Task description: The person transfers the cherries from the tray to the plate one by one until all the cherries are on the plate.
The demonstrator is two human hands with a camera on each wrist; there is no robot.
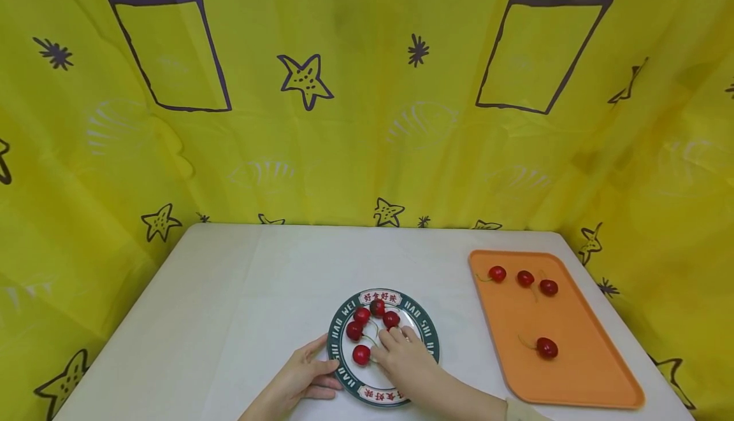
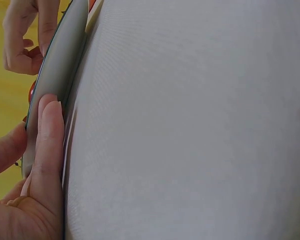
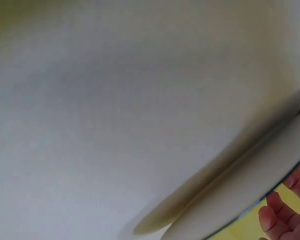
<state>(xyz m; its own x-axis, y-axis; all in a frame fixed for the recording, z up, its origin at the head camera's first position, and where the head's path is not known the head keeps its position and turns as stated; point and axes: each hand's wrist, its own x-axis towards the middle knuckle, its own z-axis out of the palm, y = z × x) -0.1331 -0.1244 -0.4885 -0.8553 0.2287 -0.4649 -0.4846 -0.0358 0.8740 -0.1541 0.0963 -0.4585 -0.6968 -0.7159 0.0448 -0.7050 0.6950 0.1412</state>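
A round plate (image 1: pixel 368 379) with a dark green lettered rim is near the front of the white table. Several red cherries (image 1: pixel 361 355) lie in it, some with green stems. My left hand (image 1: pixel 304 373) grips the plate's left rim, thumb on top and fingers underneath; the left wrist view shows those fingers (image 2: pixel 50 135) against the pale underside. Over the plate's right part, my right hand (image 1: pixel 410 363) reaches in with bent fingers, close to a cherry (image 1: pixel 391 318). Its fingertips are hidden in the head view, so whether they pinch a cherry cannot be told.
To the right lies an orange tray (image 1: pixel 568 370). Three cherries (image 1: pixel 497 273) are near its far end and one cherry (image 1: pixel 546 348) is nearer its middle. A yellow patterned curtain (image 1: pixel 355 141) surrounds the back and sides of the white tabletop (image 1: pixel 246 293).
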